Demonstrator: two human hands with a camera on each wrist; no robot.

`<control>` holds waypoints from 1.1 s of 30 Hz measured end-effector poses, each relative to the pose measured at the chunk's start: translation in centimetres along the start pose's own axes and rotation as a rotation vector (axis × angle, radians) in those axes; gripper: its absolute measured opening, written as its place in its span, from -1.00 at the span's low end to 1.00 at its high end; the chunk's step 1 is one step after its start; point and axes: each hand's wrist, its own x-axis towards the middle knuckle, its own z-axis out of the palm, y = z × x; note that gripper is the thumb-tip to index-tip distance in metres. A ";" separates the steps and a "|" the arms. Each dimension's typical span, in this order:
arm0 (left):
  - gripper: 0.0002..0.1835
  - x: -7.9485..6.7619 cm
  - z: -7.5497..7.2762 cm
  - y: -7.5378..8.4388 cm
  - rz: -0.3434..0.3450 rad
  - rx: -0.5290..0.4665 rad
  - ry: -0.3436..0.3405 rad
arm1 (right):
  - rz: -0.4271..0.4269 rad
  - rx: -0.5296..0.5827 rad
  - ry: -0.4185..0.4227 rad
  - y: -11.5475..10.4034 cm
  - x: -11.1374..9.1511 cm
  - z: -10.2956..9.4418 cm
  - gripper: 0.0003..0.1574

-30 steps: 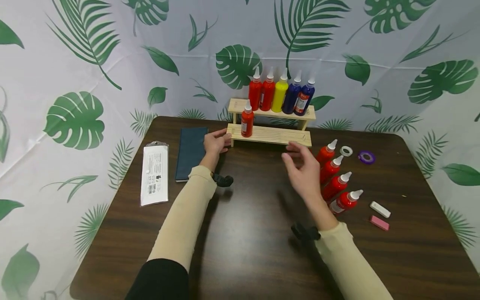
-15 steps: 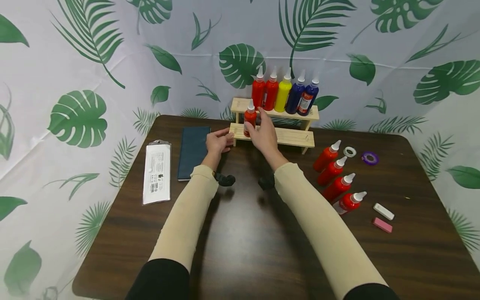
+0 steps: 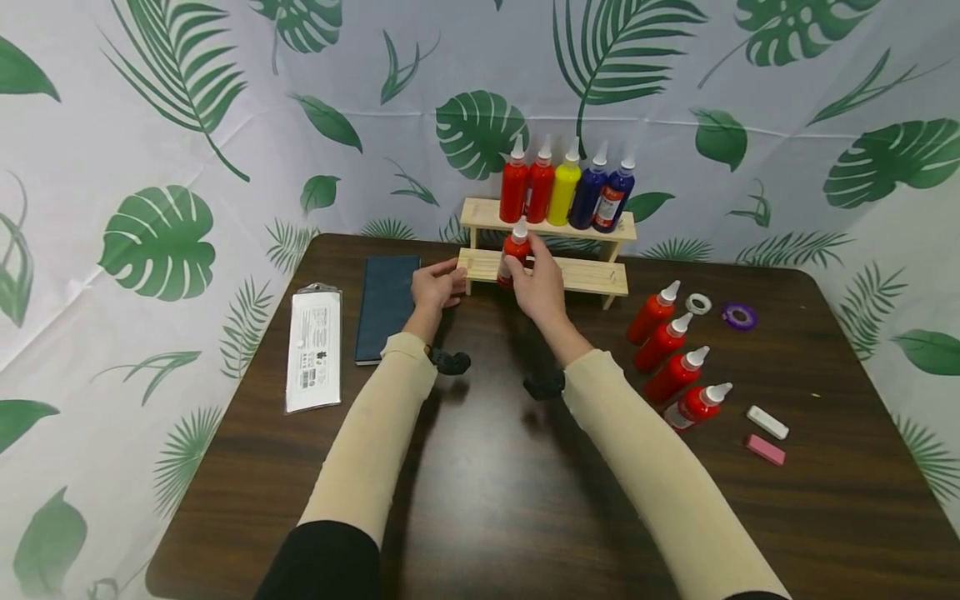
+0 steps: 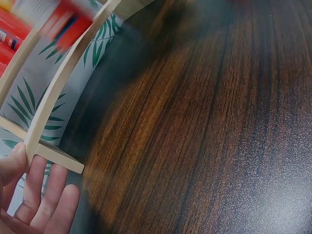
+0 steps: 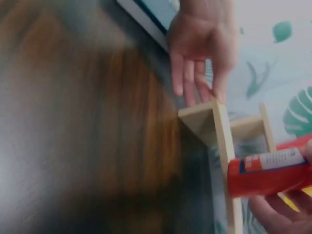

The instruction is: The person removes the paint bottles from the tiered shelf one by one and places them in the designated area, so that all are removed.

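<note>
A two-tier wooden stand is at the back of the table. My left hand pinches the left end of its lower shelf, with the thumb on top and the other fingers beneath, as the left wrist view shows. My right hand grips a red squeeze bottle with a white nozzle, held upright at the lower shelf. Whether its base touches the wood, I cannot tell. Along the upper tier stand red bottles, a yellow bottle and blue bottles.
More red bottles stand in a row on the right. Beyond them lie a white tape roll, a purple ring, a white block and a pink block. On the left are a dark notebook and a white package.
My right hand came from the right to the lower shelf and took hold of the red bottle. The bottle has shifted a little right and toward me. My left hand stays put.
</note>
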 end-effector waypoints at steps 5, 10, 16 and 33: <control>-0.65 0.0 0.0 0.2 0.004 0.001 0.008 | 0.044 -0.028 0.112 2.6 -3.3 -3.7 -0.34; -0.66 -0.1 -0.2 0.3 0.000 0.002 0.019 | 0.091 -0.144 0.175 5.1 -5.7 -6.3 -0.34; -0.66 -0.2 -0.4 0.1 0.008 0.003 0.021 | 0.151 -0.206 0.181 6.7 -6.7 -7.7 -0.33; -0.67 0.2 0.0 -0.2 0.009 -0.012 0.003 | 0.194 -0.191 0.135 8.2 -6.6 -8.3 -0.29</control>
